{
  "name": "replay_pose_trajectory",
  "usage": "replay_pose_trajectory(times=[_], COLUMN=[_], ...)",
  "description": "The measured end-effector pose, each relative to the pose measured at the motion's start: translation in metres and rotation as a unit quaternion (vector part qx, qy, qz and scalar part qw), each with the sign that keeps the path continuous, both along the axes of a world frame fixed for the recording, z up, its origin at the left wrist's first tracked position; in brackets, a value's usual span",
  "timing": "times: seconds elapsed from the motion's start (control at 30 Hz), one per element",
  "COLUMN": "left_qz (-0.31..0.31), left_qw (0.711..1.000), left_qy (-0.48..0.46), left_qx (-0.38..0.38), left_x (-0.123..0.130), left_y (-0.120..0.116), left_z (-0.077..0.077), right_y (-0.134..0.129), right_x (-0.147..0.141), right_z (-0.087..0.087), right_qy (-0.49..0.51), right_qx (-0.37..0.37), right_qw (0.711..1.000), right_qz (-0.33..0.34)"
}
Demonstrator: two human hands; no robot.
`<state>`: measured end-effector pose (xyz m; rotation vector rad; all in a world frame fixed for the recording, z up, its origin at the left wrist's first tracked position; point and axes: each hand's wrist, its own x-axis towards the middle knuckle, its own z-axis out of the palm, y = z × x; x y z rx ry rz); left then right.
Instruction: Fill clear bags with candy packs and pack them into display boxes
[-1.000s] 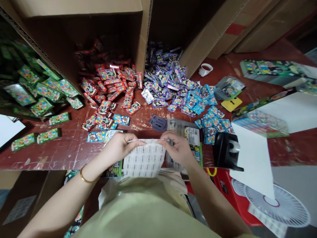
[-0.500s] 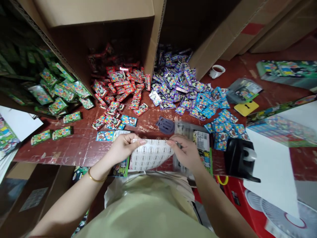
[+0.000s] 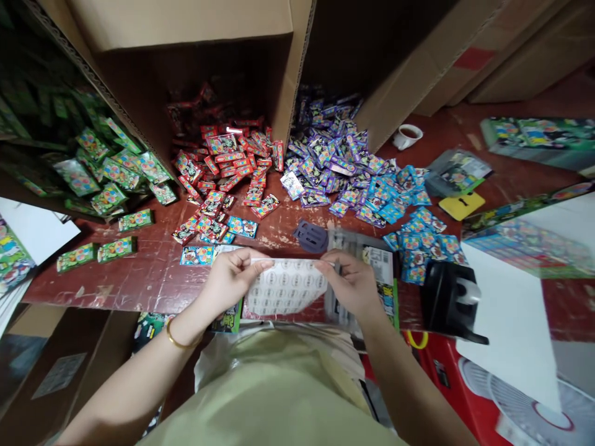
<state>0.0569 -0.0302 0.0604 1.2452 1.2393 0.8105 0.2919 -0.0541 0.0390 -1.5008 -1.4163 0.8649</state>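
Note:
A white sheet with rows of round printed marks (image 3: 286, 288) hangs between my two hands. My left hand (image 3: 237, 272) pinches its upper left corner, and my right hand (image 3: 351, 279) pinches the upper right one. Behind the hands lies a dark purple plastic piece (image 3: 310, 235). Clear plastic packaging with a printed card (image 3: 388, 297) lies partly under my right hand. Another printed card (image 3: 227, 319) shows below my left hand. Blue packets (image 3: 197, 254) lie just beyond my left hand.
Cardboard boxes (image 3: 186, 25) stand at the back, with red (image 3: 227, 155), purple (image 3: 325, 161) and green packets (image 3: 123, 170) spilling out. On the right are more blue packets (image 3: 413, 248), a black tape dispenser (image 3: 449, 300), a cup (image 3: 408, 136) and a yellow piece (image 3: 462, 205).
The lower edge of the sheet has swung up slightly and its surface is tilted differently. Both hands keep their hold on its corners.

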Motion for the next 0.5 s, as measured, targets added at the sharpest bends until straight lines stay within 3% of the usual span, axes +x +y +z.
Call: replay_pose_trajectory(times=[0.17,0.33,0.5], left_qz=[0.01,-0.034,0.0], left_qw=[0.999,0.996,0.992], left_qy=[0.035,-0.057,-0.081], left_qx=[0.025,-0.067,-0.096], left_x=[-0.005,0.0,0.012], left_y=[-0.001,0.008,0.011], left_z=[0.001,0.006,0.002], right_y=[0.002,0.004,0.002], right_x=[-0.002,-0.002,-0.005], right_z=[0.0,0.003,0.002], right_qy=[-0.024,0.039,0.075], right_qx=[-0.028,-0.011,-0.003], right_qw=[0.999,0.999,0.996], right_qz=[0.003,0.034,0.039])
